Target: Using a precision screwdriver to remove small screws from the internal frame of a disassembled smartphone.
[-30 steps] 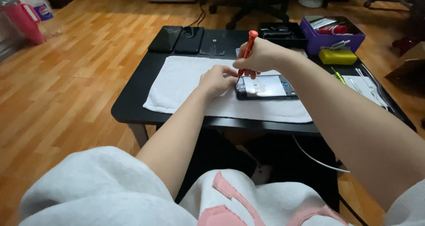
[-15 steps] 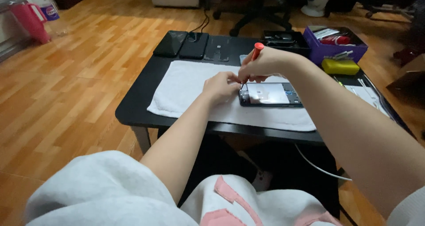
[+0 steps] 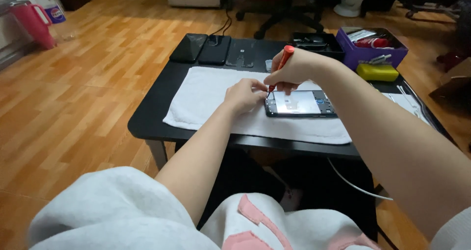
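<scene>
An opened phone [image 3: 300, 104] lies flat on a white towel [image 3: 211, 98] that covers part of the low black table [image 3: 152, 117]. My right hand [image 3: 294, 71] grips a red screwdriver [image 3: 280, 63] held upright, its tip down at the phone's upper left corner. My left hand [image 3: 244, 95] rests on the towel just left of the phone, fingertips pinched together at that same corner beside the screwdriver tip.
Two dark phones [image 3: 189, 47] [image 3: 215, 49] and a flat phone part [image 3: 241, 52] lie along the table's far edge. A black tray [image 3: 314, 39], a purple box of tools [image 3: 375, 46] and a yellow case [image 3: 377, 71] sit at the far right. A pink jug [image 3: 35, 23] stands on the wooden floor.
The camera view has shifted slightly. Both hands stay at the phone's upper left corner, with the screwdriver still upright there.
</scene>
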